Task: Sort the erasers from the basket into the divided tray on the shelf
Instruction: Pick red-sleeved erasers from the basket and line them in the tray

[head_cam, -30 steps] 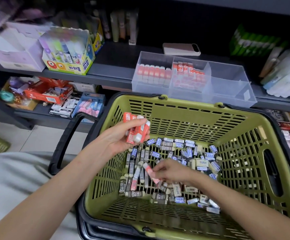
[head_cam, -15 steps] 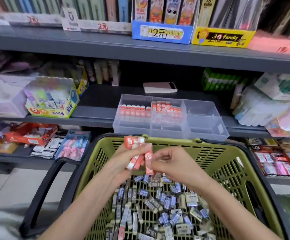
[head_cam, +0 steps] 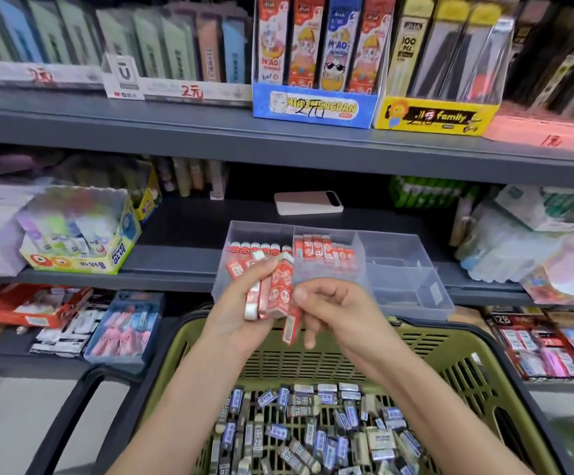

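Both hands have lifted clear of the green basket [head_cam: 450, 358] since a second ago, when the right hand [head_cam: 338, 311] was down among the loose pieces. They now meet in front of the divided tray [head_cam: 398, 269] on the shelf [head_cam: 176, 262]. The left hand [head_cam: 239, 313] curls its fingers round a bundle of red erasers [head_cam: 273, 289], held roughly upright. The right hand pinches a single red eraser [head_cam: 292, 325] just beside that bundle. Rows of red erasers [head_cam: 323, 250] fill the tray's left compartments. Blue and grey erasers [head_cam: 313, 426] lie heaped in the basket.
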Available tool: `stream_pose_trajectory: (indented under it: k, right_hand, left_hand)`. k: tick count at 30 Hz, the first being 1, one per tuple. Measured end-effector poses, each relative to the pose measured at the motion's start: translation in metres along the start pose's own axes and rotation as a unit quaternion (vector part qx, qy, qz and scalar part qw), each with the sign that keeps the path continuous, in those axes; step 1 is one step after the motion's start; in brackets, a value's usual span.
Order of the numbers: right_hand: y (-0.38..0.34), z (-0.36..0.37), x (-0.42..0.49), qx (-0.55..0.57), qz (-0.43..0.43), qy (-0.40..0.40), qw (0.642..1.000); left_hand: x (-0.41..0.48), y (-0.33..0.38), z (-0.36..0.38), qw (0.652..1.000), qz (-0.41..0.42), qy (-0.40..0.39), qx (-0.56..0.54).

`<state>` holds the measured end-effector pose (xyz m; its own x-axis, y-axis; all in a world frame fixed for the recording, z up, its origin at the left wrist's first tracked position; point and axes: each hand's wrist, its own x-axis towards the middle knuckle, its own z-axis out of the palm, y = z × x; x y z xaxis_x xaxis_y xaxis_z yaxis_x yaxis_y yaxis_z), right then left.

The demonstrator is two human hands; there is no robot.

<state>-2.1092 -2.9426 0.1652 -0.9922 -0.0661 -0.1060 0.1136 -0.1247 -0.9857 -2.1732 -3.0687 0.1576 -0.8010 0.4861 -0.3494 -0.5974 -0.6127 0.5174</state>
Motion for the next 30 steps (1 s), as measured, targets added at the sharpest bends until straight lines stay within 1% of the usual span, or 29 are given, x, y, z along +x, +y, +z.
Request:
stream_pose_trajectory:
  k: [4,6,10,12,14,17,19,21,24,28,30]
  right_hand:
    - [-0.003,-0.014,0.011,0.006,-0.004,0.07,0.998]
    - [-0.008,-0.026,0.018,0.01,-0.017,0.113,0.993]
    - [-0.017,-0.044,0.037,0.025,-0.029,0.166,0.985]
    - [-0.019,-0.044,0.054,0.02,-0.028,0.174,0.984]
    - [-0.02,-0.04,0.074,-0.015,-0.033,0.177,0.984]
    - [-0.022,-0.029,0.108,-0.089,-0.039,0.182,0.978]
    - [-0.018,-0.016,0.131,-0.097,-0.03,0.175,0.979]
    - [-0.01,0.0,0.152,-0.104,-0.007,0.17,0.98]
    - [0.009,0.021,0.175,-0.149,0.024,0.185,0.971]
    - [0.022,0.028,0.186,-0.224,0.057,0.19,0.954]
    - [0.023,0.026,0.188,-0.234,0.073,0.184,0.952]
  left_hand:
    - [0.005,0.005,0.005,0.993,-0.042,0.026,-0.103]
    - [0.007,0.009,0.006,0.991,-0.052,0.033,-0.118]
    - [0.011,0.026,-0.001,0.988,-0.024,0.027,-0.149]
    - [0.012,0.039,-0.009,0.987,0.012,0.028,-0.156]
    - [0.013,0.052,-0.016,0.985,0.046,0.031,-0.163]
    - [0.016,0.068,-0.027,0.98,0.105,0.074,-0.151]
    - [0.02,0.075,-0.036,0.976,0.136,0.094,-0.142]
    - [0.024,0.078,-0.048,0.972,0.152,0.104,-0.147]
    - [0.028,0.078,-0.059,0.967,0.157,0.112,-0.164]
    - [0.033,0.076,-0.062,0.961,0.178,0.13,-0.168]
    - [0.035,0.076,-0.062,0.958,0.185,0.127,-0.177]
